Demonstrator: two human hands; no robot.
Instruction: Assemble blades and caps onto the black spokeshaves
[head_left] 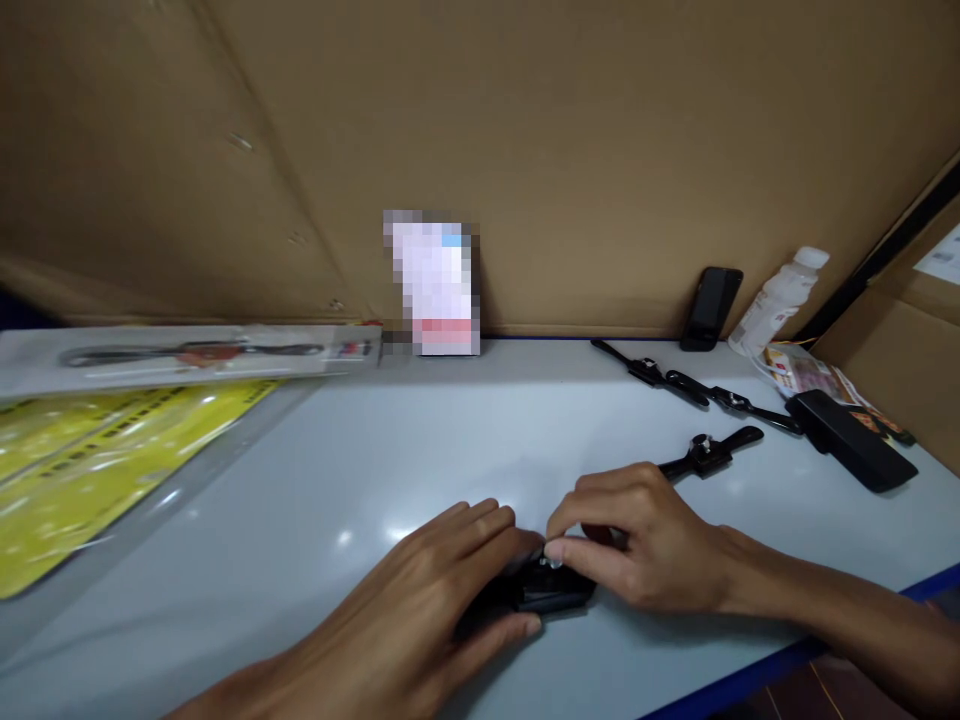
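Observation:
A black spokeshave [553, 592] lies low over the front of the white table, partly hidden by both hands. My left hand [442, 580] is wrapped round its left side, covering that handle. With thumb and forefinger, my right hand [649, 545] pinches a small silver adjusting screw [553, 561] on the tool's body. Just beyond the right hand rests another black spokeshave [705, 455], its near handle partly behind the fingers. Two more, a left spokeshave [646, 371] and a right spokeshave [735, 401], lie end to end farther back.
Yellow plastic packaging [112, 450] and a long packaged tool [195, 353] cover the left side. A blurred-out phone-like object [442, 290] leans on the cardboard wall [562, 150]. At right are a dark phone [711, 308], bottle [776, 300], printed packet [806, 372] and black object [855, 440].

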